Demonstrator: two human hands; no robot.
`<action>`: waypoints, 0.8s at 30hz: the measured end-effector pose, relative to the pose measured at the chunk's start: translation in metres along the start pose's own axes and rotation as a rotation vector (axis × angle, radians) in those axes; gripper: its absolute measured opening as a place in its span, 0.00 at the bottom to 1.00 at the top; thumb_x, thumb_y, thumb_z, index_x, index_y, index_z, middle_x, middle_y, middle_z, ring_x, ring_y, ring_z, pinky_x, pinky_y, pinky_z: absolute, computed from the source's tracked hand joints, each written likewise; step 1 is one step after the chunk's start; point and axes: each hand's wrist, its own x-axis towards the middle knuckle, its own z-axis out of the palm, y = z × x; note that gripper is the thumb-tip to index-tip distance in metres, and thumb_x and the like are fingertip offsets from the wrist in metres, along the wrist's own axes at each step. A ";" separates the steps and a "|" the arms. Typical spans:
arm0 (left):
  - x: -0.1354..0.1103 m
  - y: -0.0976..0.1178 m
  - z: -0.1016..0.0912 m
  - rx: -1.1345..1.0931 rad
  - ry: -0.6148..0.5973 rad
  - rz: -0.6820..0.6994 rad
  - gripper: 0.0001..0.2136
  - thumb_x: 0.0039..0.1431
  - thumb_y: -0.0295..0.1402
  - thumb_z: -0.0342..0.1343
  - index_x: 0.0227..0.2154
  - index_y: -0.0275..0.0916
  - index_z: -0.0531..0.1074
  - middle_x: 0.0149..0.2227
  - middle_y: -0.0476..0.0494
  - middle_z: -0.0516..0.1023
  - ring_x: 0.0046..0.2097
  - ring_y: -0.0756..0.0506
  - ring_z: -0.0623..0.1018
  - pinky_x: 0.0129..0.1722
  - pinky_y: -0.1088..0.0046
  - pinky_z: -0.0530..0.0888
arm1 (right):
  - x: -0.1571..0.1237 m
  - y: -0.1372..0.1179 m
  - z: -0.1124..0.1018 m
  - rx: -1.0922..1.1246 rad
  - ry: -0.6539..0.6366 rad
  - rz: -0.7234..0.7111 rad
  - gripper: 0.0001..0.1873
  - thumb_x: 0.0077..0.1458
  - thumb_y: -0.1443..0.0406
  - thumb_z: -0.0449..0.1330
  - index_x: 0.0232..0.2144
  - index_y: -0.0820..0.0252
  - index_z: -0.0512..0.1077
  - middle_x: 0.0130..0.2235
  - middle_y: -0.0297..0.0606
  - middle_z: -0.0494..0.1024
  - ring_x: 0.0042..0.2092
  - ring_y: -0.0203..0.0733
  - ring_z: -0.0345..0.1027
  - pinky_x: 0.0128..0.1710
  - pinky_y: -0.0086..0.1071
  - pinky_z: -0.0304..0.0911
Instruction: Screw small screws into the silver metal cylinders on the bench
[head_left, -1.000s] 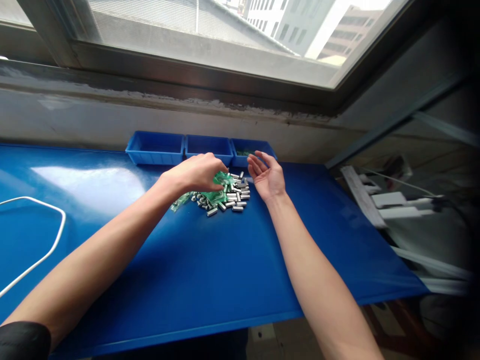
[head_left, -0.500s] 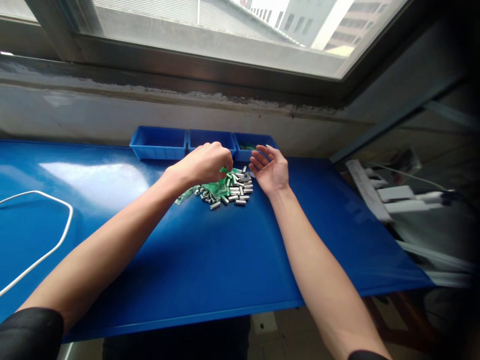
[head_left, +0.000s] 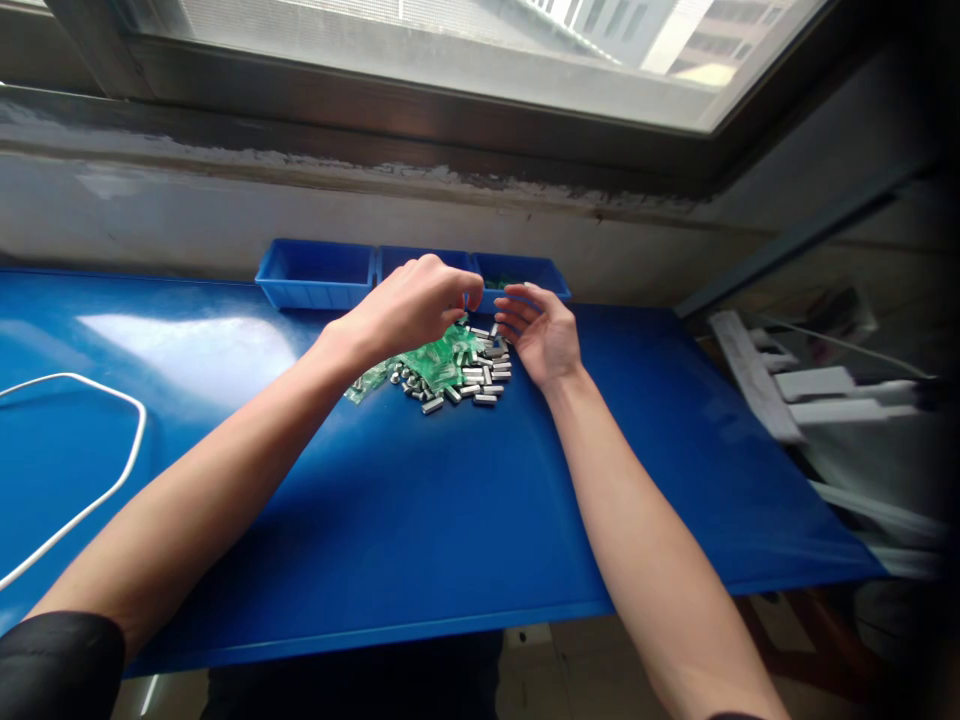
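Observation:
A heap of small silver metal pieces point(head_left: 480, 378) lies mixed with green translucent bags point(head_left: 431, 363) on the blue table point(head_left: 420, 520). My left hand point(head_left: 412, 305) hovers over the heap's far side, fingers curled and pinched together; whether it holds a piece is hidden. My right hand point(head_left: 541, 330) is just right of the heap, palm turned inward, fingers apart and bent, holding nothing that I can see. The two hands' fingertips nearly meet above the heap.
Three blue bins stand in a row at the table's back edge: left bin point(head_left: 315, 275), middle bin point(head_left: 420, 262), right bin point(head_left: 525, 270) with something green inside. A white cable point(head_left: 112, 490) loops at the left. White and grey parts point(head_left: 810, 400) lie beyond the right edge.
My left hand has lifted off the heap and moved right toward my right hand. My right hand's fingers have curled inward toward it.

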 end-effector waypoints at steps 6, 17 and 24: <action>0.004 0.003 -0.006 0.065 0.072 0.085 0.10 0.56 0.25 0.58 0.39 0.38 0.80 0.36 0.41 0.83 0.44 0.40 0.83 0.46 0.66 0.74 | 0.001 0.005 0.001 -0.070 -0.038 -0.148 0.13 0.52 0.53 0.68 0.33 0.55 0.79 0.34 0.35 0.83 0.30 0.37 0.73 0.28 0.30 0.66; 0.007 0.009 -0.006 -0.348 0.262 -0.075 0.07 0.57 0.29 0.59 0.38 0.36 0.78 0.39 0.42 0.82 0.42 0.43 0.83 0.40 0.70 0.81 | -0.010 0.003 0.012 -0.174 -0.103 -0.314 0.13 0.47 0.57 0.74 0.36 0.53 0.82 0.33 0.33 0.81 0.31 0.36 0.71 0.30 0.31 0.65; 0.008 -0.007 -0.004 -0.518 0.242 -0.176 0.09 0.55 0.32 0.62 0.38 0.33 0.79 0.38 0.40 0.84 0.39 0.43 0.84 0.37 0.70 0.82 | -0.010 0.002 0.010 -0.116 -0.165 -0.224 0.10 0.43 0.59 0.76 0.28 0.54 0.81 0.27 0.31 0.79 0.25 0.34 0.69 0.27 0.30 0.67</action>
